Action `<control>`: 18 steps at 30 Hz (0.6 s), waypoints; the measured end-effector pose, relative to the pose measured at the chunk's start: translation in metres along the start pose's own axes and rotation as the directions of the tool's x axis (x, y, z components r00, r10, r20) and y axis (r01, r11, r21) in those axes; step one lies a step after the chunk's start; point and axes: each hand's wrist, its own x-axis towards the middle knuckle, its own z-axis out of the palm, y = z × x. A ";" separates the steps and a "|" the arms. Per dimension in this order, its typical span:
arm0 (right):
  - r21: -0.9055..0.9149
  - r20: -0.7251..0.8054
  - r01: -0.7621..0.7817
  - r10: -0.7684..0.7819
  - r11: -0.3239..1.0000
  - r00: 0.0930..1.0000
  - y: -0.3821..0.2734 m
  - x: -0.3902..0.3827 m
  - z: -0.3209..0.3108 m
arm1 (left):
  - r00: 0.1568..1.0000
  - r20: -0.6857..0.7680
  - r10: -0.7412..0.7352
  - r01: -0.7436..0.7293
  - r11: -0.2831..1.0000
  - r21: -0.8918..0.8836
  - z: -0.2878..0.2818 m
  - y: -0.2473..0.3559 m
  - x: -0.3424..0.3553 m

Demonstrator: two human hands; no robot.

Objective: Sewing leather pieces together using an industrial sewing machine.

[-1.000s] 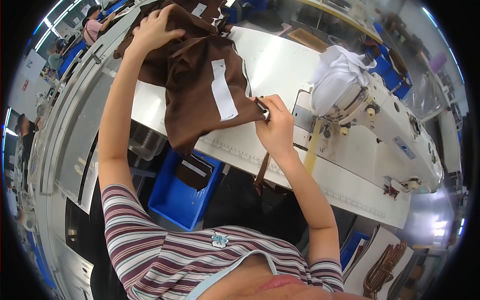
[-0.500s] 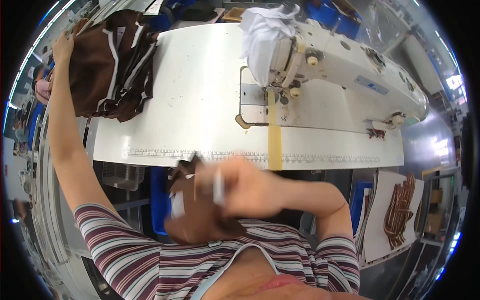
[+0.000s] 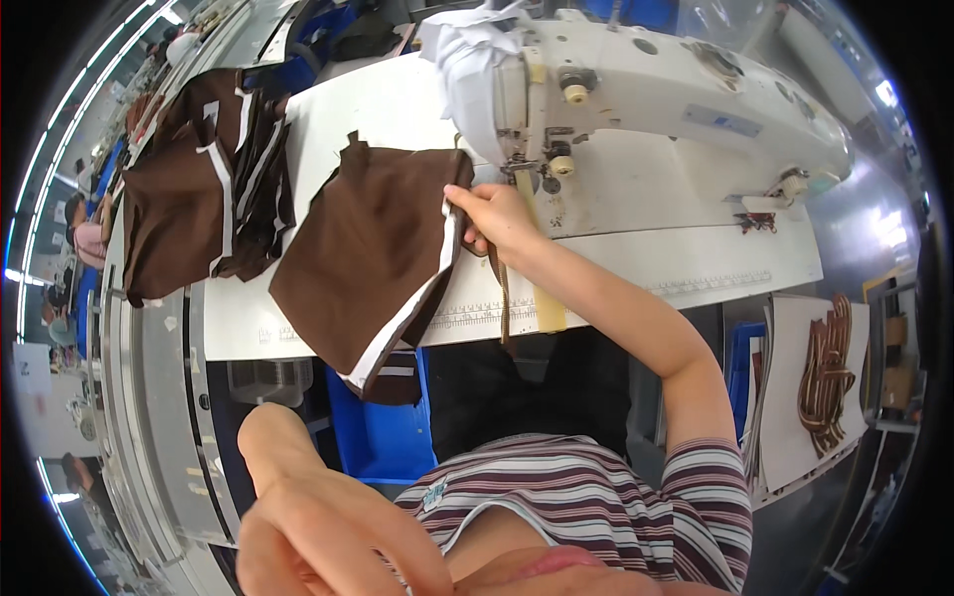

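My right hand (image 3: pixel 482 219) grips the right edge of a brown fabric piece (image 3: pixel 353 243), which has a white strip along that side and lies over the white table (image 3: pixel 238 338). A narrow brown strap (image 3: pixel 503 298) hangs below my fingers, beside the sewing machine (image 3: pixel 676 99). My left hand (image 3: pixel 328 526) is raised close under my face, fingers bent; what they hold, if anything, is hidden. At the left sits a pile of brown pieces with white strips (image 3: pixel 179 228).
White cloth (image 3: pixel 467 70) drapes the machine's head. A blue bin (image 3: pixel 373 437) stands under the table. Coiled brown straps (image 3: pixel 825 372) lie on a white board at lower right. A co-worker in pink (image 3: pixel 87 233) works at far left.
My left hand has left the brown pile and come down toward my face. My right hand has brought the brown piece onto the table beside the machine.
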 end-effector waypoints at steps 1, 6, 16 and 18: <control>-0.030 0.019 0.004 -0.003 1.000 1.000 0.001 0.001 -0.005 | 0.993 0.053 -0.109 0.115 0.984 -0.138 -0.003 0.003 -0.003; -0.128 0.061 0.033 -0.026 0.991 0.998 0.004 -0.018 -0.028 | 0.783 0.533 -0.321 0.228 0.945 0.235 -0.061 -0.033 0.016; -0.137 0.670 0.168 -0.034 0.976 0.741 -0.030 -0.112 -0.087 | 0.888 -0.252 -0.386 0.338 0.175 0.925 -0.143 -0.168 -0.051; 0.021 0.863 -0.038 0.001 0.999 0.506 -0.038 -0.121 -0.100 | 0.369 -0.522 -0.769 0.907 0.177 0.381 -0.132 -0.149 -0.020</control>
